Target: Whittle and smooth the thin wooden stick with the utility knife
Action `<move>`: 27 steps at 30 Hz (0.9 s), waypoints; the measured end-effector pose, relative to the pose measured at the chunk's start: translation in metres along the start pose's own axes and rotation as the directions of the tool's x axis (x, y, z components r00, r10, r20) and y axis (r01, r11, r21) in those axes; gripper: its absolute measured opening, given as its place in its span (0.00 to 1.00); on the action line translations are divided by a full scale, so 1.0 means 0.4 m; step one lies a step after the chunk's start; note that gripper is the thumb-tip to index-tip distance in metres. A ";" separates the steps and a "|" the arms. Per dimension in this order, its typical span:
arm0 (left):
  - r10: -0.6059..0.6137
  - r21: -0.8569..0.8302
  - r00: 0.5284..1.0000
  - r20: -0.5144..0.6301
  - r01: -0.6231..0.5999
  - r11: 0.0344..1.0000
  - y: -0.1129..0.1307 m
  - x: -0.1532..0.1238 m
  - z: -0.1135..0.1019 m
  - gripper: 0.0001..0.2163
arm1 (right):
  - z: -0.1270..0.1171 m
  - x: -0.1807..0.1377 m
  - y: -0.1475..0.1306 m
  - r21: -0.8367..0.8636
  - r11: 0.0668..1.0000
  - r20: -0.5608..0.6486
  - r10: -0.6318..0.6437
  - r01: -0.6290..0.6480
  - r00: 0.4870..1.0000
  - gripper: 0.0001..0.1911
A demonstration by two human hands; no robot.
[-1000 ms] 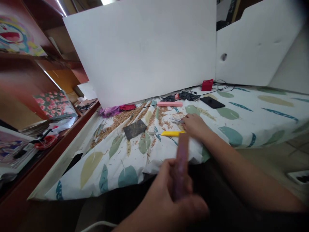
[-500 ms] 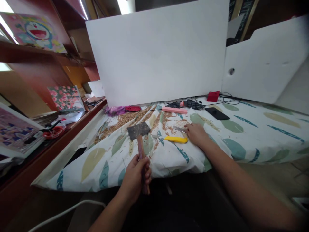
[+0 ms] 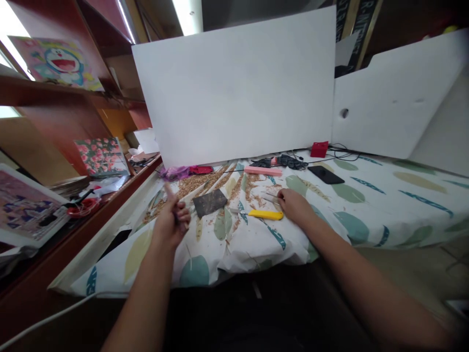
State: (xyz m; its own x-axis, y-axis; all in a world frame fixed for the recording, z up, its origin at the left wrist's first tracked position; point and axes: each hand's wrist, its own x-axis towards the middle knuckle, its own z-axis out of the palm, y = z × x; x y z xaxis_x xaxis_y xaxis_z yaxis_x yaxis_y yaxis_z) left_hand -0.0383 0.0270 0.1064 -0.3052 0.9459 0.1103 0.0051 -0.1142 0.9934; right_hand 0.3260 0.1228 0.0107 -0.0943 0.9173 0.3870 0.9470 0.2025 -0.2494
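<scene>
My left hand (image 3: 172,220) is closed, raised over the left part of the cloth, and smeared by motion. Its fingers wrap round a wooden stick, mostly hidden in the grip. A dark, worn sheet (image 3: 209,203), perhaps sandpaper, lies flat to the right of that hand. My right hand (image 3: 293,203) rests on the cloth, its fingertips closed on the end of a slim metal tool (image 3: 270,198) whose exact kind I cannot make out. Just below it lies a yellow utility knife (image 3: 266,214) with its blade out, pointing left.
Wood shavings (image 3: 198,183) cover the leaf-patterned tablecloth (image 3: 198,269). Behind them are a pink block (image 3: 263,171), dark gloves (image 3: 289,161), a black phone-like slab (image 3: 326,174) and a red piece (image 3: 319,149). A white board (image 3: 238,93) stands at the back; shelves rise on the left.
My left hand has moved left and up with the wooden stick, away from the dark sheet, which stays on the cloth. My right hand has hardly moved; the view has shifted slightly.
</scene>
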 end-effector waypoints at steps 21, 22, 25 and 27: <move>-0.132 -0.195 0.935 0.330 0.205 0.959 -0.159 -0.106 0.151 0.20 | -0.142 -0.037 -0.197 0.382 0.909 -0.083 -0.146 0.167 0.986 0.18; -0.118 -0.182 0.938 0.326 0.184 0.966 -0.157 -0.109 0.160 0.19 | -0.166 -0.041 -0.246 0.431 0.865 -0.040 -0.264 0.255 0.964 0.20; -0.064 -0.151 0.947 0.315 0.116 0.982 -0.149 -0.121 0.171 0.16 | -0.214 -0.034 -0.371 0.416 0.826 -0.003 -0.417 0.380 0.909 0.21; -0.032 -0.129 0.954 0.298 0.073 0.989 -0.147 -0.125 0.166 0.14 | -0.223 -0.015 -0.417 0.366 0.830 0.039 -0.466 0.421 0.884 0.22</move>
State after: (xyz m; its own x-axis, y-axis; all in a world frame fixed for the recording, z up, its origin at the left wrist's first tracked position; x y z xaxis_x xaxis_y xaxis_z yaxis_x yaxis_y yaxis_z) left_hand 0.0398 0.0067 0.0446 -0.0079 0.9966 0.0824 -0.1404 -0.0827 0.9866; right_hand 0.1960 0.0529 0.1292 -0.5365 0.7301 0.4232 0.6339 0.6797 -0.3690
